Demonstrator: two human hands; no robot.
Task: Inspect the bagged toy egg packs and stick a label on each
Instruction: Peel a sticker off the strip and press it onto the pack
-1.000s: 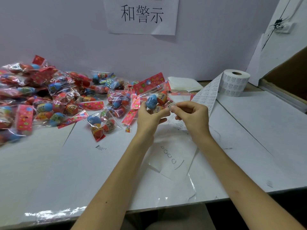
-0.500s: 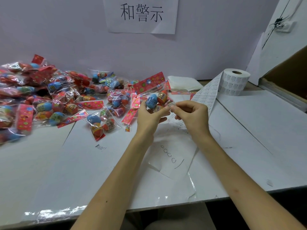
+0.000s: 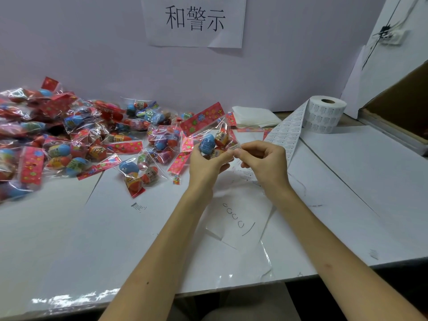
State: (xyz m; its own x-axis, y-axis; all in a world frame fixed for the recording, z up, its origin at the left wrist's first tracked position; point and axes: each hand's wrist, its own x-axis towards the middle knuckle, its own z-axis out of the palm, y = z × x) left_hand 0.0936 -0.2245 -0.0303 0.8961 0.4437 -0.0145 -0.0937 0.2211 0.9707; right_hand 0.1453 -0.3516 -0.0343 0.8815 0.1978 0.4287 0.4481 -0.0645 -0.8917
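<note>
- The left hand (image 3: pixel 206 164) gripped a bagged toy egg pack (image 3: pixel 212 135) from below, fingers curled round it; the pack was held up over the middle of the table, its red header card tilted toward the far left.
- The right hand (image 3: pixel 266 163) pinched a small white label (image 3: pixel 234 148) at the pack's right edge.
- A label strip (image 3: pixel 288 130) ran just right of the hands to the label roll (image 3: pixel 324 114) at far right.
- A pile of egg packs (image 3: pixel 69 135) lay at far left on the white table (image 3: pixel 115 239).
</note>
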